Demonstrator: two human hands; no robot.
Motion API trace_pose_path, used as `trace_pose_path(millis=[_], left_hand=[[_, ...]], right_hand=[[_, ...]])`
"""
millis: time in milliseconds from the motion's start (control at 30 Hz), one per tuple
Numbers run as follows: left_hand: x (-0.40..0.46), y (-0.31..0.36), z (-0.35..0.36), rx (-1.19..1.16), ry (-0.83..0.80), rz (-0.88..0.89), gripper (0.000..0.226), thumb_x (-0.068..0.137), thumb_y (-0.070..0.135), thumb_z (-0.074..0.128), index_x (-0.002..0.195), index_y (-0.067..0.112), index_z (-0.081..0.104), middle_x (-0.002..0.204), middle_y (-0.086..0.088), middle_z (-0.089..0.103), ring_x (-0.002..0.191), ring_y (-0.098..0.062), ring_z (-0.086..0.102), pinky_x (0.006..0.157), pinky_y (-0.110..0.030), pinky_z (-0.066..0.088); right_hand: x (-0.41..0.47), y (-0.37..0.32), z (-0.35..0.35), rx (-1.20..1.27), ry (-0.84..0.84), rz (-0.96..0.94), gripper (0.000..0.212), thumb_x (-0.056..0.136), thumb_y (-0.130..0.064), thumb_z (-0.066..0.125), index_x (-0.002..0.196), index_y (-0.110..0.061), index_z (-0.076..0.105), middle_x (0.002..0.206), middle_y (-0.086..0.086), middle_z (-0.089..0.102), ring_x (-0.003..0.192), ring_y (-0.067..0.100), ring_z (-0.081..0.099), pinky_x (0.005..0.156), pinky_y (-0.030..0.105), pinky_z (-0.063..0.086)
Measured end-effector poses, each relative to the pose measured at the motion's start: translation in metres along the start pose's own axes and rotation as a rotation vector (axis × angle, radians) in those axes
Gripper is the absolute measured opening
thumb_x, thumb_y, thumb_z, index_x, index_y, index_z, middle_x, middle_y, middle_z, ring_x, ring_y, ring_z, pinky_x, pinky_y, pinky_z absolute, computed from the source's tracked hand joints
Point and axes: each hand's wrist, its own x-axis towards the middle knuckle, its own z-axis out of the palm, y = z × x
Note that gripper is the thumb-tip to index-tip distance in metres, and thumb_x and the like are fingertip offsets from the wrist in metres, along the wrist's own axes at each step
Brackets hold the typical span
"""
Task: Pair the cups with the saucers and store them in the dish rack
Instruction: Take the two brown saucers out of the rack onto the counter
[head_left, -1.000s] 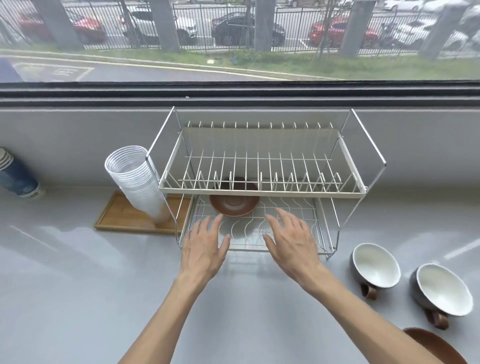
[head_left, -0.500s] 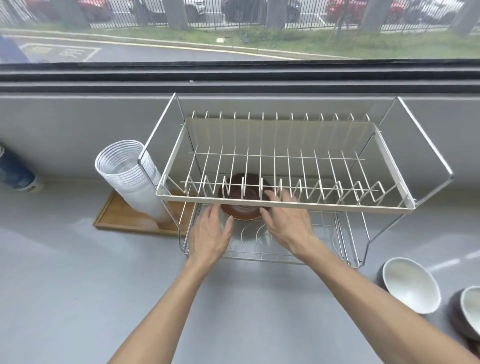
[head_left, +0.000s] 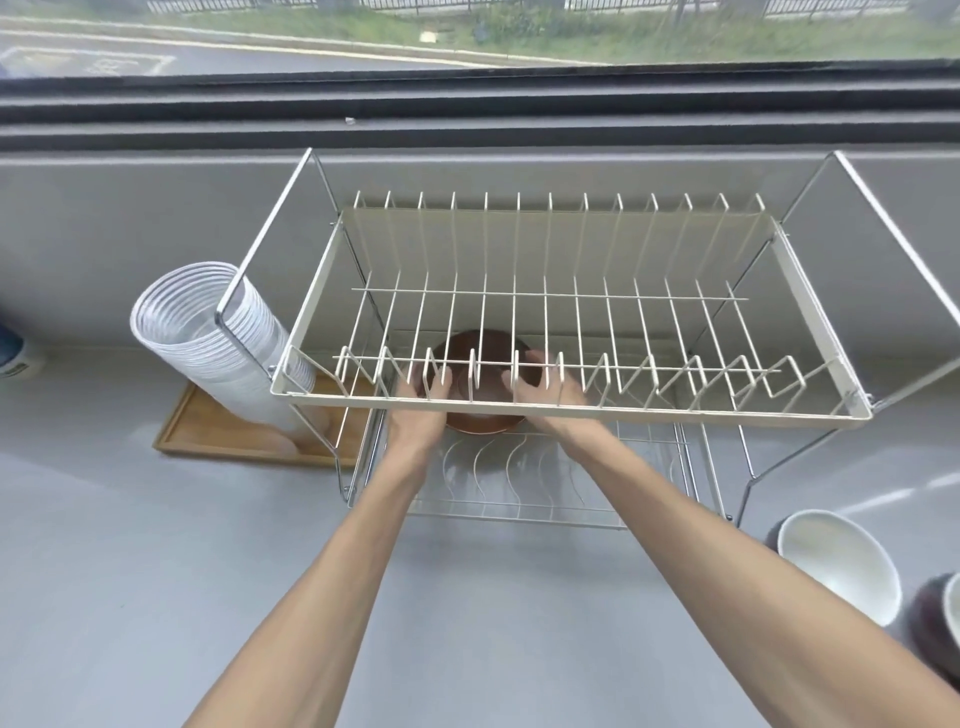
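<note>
A two-tier wire dish rack (head_left: 571, 411) stands on the grey counter below the window. On its lower tier lies a brown saucer (head_left: 485, 347), seen through the upper tier's wires. My left hand (head_left: 422, 402) and my right hand (head_left: 548, 391) are both under the upper tier, one on each side of the saucer, with fingers curled on its rim. A dark cup with a white inside (head_left: 839, 564) sits on the counter at the right. A second dark cup (head_left: 943, 621) is cut off by the right edge.
A leaning stack of clear plastic cups (head_left: 208, 332) rests on a wooden tray (head_left: 208, 434) against the rack's left side. A blue-and-white object (head_left: 10, 353) sits at the far left edge. The window ledge runs behind the rack.
Both hands have moved forward from the rack's front edge to under the upper tier and closed on the saucer's sides. The view has come closer and lower.
</note>
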Motion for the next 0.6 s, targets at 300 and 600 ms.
trace_pose_path(millis=[300,600], left_hand=[[-0.014,0.000,-0.002,-0.080,0.001,0.006,0.084,0.072,0.066,0.060,0.145,0.027,0.044,0.139,-0.005,0.058,0.127,-0.026,0.059,0.107,-0.051,0.048],[-0.047,-0.009,-0.002,-0.141,-0.003,-0.018,0.043,0.096,0.043,0.059,0.134,0.024,0.051,0.117,0.006,0.063,0.101,-0.011,0.064,0.094,-0.052,0.057]], right_hand=[[-0.016,0.004,-0.006,0.042,-0.040,-0.045,0.066,0.089,-0.051,0.057,0.142,-0.014,0.044,0.142,0.012,0.054,0.131,0.032,0.049,0.107,0.046,0.042],[-0.048,0.022,-0.018,0.059,-0.031,-0.057,0.062,0.091,-0.049,0.058,0.145,-0.023,0.043,0.142,0.001,0.054,0.133,0.025,0.047,0.103,0.034,0.040]])
